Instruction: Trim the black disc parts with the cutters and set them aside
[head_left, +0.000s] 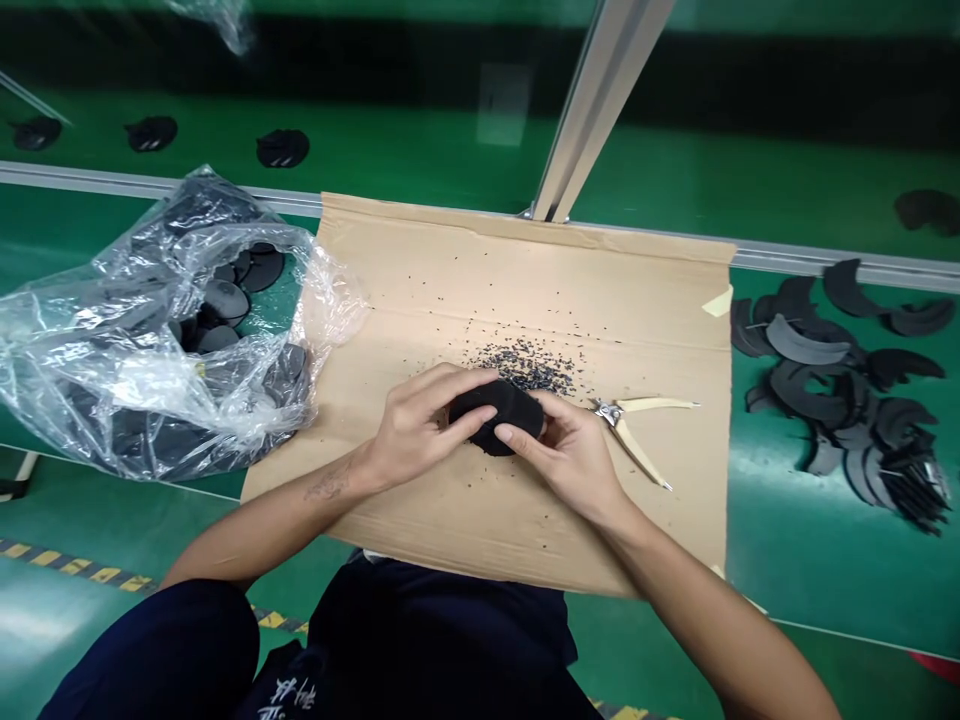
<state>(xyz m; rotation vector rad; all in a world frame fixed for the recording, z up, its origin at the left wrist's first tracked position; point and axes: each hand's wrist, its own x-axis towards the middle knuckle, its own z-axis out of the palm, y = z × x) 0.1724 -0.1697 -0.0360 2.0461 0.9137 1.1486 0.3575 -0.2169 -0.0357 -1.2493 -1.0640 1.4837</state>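
Between my two hands is a rounded black part (501,408), held a little above a cardboard sheet (420,530). My left hand (427,420) is closed around its left side, thumb across the face towards me. From the right, my right hand (574,450) grips the same part with the thumb on its near edge; those other fingers are partly hidden behind it. Small black scraps (529,362) lie scattered on the cardboard just beyond the part. Cutting pliers (630,425) with cream handles rest to the right of my right hand, handles spread.
A clear plastic bag (135,370) with round black pieces (225,300) lies at left. Curved black pieces (817,390) are heaped on the green tabletop (810,570) at right. A metal post (600,100) stands behind the cardboard. More black pieces (283,148) lie beyond the rail.
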